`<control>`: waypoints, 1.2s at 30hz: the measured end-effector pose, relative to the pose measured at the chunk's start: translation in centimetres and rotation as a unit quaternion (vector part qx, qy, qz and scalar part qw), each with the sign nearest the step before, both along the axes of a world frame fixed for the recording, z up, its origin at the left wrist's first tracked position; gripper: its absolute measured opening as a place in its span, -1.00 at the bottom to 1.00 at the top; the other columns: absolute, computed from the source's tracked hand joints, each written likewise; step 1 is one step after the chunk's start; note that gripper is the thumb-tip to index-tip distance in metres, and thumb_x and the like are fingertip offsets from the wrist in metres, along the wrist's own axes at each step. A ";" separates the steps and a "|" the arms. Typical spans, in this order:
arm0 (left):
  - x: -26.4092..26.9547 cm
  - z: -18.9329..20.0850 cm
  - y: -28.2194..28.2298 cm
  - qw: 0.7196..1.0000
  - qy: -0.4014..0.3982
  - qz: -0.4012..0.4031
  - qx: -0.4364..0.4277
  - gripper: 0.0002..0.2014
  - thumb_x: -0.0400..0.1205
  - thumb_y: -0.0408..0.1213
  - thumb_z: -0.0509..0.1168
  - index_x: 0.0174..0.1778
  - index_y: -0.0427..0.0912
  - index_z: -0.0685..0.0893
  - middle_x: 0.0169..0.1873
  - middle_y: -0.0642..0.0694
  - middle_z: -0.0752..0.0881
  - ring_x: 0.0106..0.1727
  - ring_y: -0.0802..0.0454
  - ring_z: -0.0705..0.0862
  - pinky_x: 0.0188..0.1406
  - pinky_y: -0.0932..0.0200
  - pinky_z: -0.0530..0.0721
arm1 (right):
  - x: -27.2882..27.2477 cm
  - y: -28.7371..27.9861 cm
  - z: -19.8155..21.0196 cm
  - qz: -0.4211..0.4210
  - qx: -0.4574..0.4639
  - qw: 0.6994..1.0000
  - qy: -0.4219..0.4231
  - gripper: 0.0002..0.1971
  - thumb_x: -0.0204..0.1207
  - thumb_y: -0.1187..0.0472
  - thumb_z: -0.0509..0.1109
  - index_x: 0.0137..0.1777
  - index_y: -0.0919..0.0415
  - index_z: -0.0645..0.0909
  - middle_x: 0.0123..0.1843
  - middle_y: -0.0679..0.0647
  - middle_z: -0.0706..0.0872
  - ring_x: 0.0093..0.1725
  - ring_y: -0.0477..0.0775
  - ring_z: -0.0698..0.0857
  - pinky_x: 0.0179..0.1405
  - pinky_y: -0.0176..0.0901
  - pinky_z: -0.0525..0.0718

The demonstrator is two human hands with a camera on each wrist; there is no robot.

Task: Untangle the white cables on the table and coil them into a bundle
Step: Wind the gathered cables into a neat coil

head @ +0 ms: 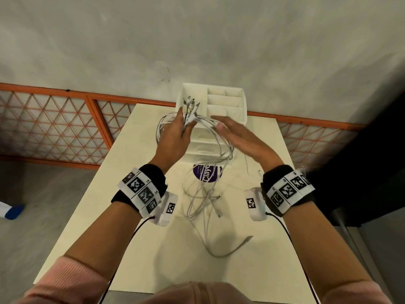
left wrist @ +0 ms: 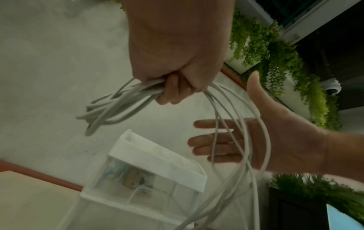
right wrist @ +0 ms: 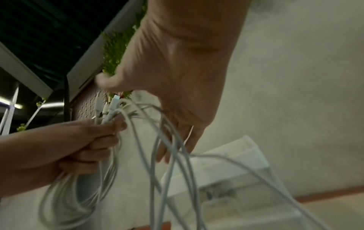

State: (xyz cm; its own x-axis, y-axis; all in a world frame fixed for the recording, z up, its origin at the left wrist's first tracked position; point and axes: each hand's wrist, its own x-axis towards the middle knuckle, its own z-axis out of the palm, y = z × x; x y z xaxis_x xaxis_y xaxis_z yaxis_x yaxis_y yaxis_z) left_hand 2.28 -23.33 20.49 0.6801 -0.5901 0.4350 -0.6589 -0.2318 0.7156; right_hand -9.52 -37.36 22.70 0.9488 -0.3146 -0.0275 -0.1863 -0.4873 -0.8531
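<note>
Left hand (head: 174, 137) at middle of frame, fingers (left wrist: 173, 91) curled tight round white cables (head: 206, 176). Right hand (head: 238, 137) just beside, fingers flat and straight, against the loops. Loose ends hanging down onto the table (head: 92, 194) below.

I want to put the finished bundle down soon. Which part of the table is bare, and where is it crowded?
Bare: the table's left strip and the near edge by the person. Crowded: the middle, where loose white cables trail past the purple sticker, and the far end with the white organizer.
</note>
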 end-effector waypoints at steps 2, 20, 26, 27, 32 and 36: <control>0.1 0.3 -0.2 0.999 0.010 0.018 -0.027 -0.59 0.72 -0.25 0.14 0.47 -0.35 0.38 0.03 -0.39 0.73 0.06 -0.30 0.68 0.01 0.02 0.51 | 0.7 0.3 -1.4 0.031 0.019 0.999 0.039 -0.48 0.47 -0.06 0.43 0.40 0.07 0.48 0.28 0.05 0.71 0.21 -0.06 0.67 0.25 -0.20 0.53; 3.2 -1.2 2.6 0.975 0.083 0.187 -0.088 -0.68 0.72 -0.29 0.13 0.32 -0.42 0.46 -0.06 -0.32 0.69 -0.13 -0.21 0.61 -0.27 0.26 0.36 | -1.3 -4.6 -4.5 -0.006 -0.006 0.992 0.129 -0.66 0.44 0.01 0.50 -0.45 0.14 0.51 -0.57 0.02 0.58 -0.51 -0.08 0.58 -0.15 -0.17 0.55; 3.1 -2.1 2.8 0.973 0.095 0.184 -0.101 -0.71 0.72 -0.29 0.13 0.27 -0.41 0.48 -0.16 -0.23 0.65 -0.22 -0.07 0.53 -0.24 0.20 0.42 | -1.8 -7.1 -4.3 -0.164 -0.149 0.975 -0.001 -0.59 0.50 -0.06 0.41 -0.44 0.14 0.40 -0.50 0.04 0.49 -0.50 -0.01 0.52 -0.38 -0.15 0.42; 3.2 -2.4 2.8 0.976 0.097 0.170 -0.096 -0.74 0.72 -0.27 0.14 0.20 -0.40 0.50 -0.18 -0.32 0.67 -0.25 -0.15 0.53 -0.24 0.14 0.45 | -1.8 -7.4 -4.1 -0.183 -0.167 0.968 -0.045 -0.59 0.50 -0.02 0.43 -0.45 0.12 0.37 -0.52 0.01 0.42 -0.50 -0.03 0.41 -0.40 -0.16 0.38; 3.6 -3.5 3.5 0.986 0.137 0.077 0.053 -0.80 0.67 -0.17 0.23 -0.06 -0.27 0.54 -0.45 -0.01 0.48 -0.45 0.04 0.40 -0.49 0.21 0.36 | -2.9 -8.4 -4.4 -0.142 -0.197 0.966 0.089 -0.57 0.35 0.01 0.57 -0.41 0.21 0.39 -0.46 0.02 0.47 -0.47 -0.04 0.42 -0.48 -0.27 0.30; 3.3 -4.3 4.4 0.975 0.133 -0.015 0.177 -0.77 0.56 -0.22 0.41 -0.01 -0.32 0.65 -0.31 -0.08 0.66 -0.36 0.09 0.51 -0.44 0.36 0.38 | -4.1 -8.0 -7.0 0.042 -0.249 0.882 0.397 -0.63 0.24 0.01 0.64 -0.15 0.16 0.55 -0.10 0.04 0.63 -0.15 0.02 0.57 -0.19 -0.17 0.48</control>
State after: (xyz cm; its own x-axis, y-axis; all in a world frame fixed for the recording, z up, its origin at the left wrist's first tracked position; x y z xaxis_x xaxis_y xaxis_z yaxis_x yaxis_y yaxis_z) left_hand 5.55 -18.98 16.14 0.7211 -0.6928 0.0119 -0.4719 -0.4786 0.7404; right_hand -13.62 -45.32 15.66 0.7136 -0.4042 -0.5723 -0.5734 -0.8062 -0.1457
